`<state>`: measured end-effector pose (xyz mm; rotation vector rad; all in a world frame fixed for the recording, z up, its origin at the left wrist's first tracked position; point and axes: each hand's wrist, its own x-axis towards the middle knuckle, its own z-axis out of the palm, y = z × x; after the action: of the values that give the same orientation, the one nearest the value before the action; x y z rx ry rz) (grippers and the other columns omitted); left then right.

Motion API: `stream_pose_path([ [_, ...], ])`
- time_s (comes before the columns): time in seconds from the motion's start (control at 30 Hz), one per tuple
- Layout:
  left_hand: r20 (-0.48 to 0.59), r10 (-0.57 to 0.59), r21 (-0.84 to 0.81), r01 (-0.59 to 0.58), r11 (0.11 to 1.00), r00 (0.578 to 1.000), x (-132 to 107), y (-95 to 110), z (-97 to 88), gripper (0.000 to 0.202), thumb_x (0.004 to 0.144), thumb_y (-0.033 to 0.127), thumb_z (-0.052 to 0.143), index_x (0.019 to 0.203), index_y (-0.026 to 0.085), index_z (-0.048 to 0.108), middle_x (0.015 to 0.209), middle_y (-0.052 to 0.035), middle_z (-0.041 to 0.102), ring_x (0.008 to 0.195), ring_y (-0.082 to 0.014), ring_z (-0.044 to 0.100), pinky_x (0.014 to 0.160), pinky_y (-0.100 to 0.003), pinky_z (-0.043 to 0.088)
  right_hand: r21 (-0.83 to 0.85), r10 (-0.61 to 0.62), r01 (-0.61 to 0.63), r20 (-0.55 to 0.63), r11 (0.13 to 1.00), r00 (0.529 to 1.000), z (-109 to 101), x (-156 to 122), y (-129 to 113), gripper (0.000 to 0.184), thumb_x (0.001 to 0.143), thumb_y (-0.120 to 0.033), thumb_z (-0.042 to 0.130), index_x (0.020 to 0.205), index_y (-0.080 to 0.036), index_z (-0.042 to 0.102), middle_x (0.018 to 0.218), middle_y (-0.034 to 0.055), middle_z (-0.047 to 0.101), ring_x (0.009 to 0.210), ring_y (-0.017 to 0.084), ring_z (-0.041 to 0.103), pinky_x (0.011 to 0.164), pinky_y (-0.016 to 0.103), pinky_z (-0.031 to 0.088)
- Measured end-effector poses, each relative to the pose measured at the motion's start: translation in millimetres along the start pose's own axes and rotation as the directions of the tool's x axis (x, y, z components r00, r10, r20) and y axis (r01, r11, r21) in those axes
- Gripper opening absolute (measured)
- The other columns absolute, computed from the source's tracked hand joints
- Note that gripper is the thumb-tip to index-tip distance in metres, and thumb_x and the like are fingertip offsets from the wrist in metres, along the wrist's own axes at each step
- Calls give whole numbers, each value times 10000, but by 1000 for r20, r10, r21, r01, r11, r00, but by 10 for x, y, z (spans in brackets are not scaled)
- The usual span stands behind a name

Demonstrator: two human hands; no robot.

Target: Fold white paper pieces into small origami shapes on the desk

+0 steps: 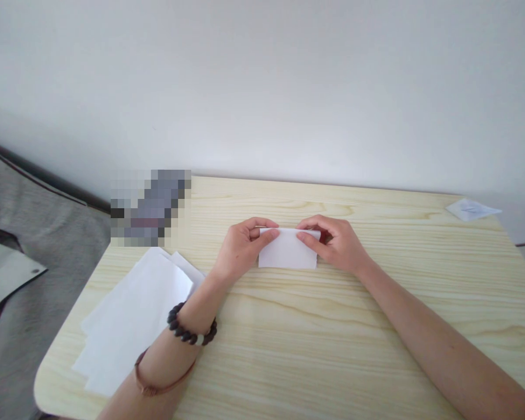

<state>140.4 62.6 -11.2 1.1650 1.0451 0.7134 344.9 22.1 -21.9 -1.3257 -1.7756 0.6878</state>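
Note:
A small folded sheet of white paper [287, 251] is held between my two hands over the middle of the table. My left hand [245, 245] pinches its upper left corner, thumb on the near face and fingers behind the top edge. At the upper right corner, my right hand [335, 242] grips it the same way. The top edge looks like a straight fold, and the lower edge hangs toward me. Parts of the fingers are hidden behind the paper.
Loose white sheets [131, 315] lie in a pile at the left, partly under my left forearm. A blurred-out dark object [160, 204] is at the back left. A folded white paper piece [472, 209] rests at the far right corner of the wooden table [315, 350]. Grey fabric [65, 251] borders the left.

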Motion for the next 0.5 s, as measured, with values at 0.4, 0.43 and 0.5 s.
stream_pose_path([
  [0.4,1,20,109,-20,994,1000,-45,-13,56,328,712,433,728,872,151,680,572,26,630,442,-64,481,409,-161,323,-121,-166,173,60,978,984,21,0,-18,68,870,-230,579,883,-184,627,815,29,668,731,144,579,679,279,455],
  [0.43,8,26,130,-26,991,1000,-52,-23,70,320,721,433,719,865,151,679,577,25,628,441,-62,469,403,-160,308,-145,-192,200,68,969,979,27,2,-23,68,876,-228,573,886,-184,624,818,31,666,742,148,578,714,296,454],
  [0.5,20,44,178,-47,983,999,-64,-48,98,311,740,437,697,864,153,678,575,22,622,444,-63,454,401,-163,287,-169,-217,229,83,959,973,36,4,-35,72,888,-231,563,888,-185,618,823,36,663,755,155,577,740,312,450],
])
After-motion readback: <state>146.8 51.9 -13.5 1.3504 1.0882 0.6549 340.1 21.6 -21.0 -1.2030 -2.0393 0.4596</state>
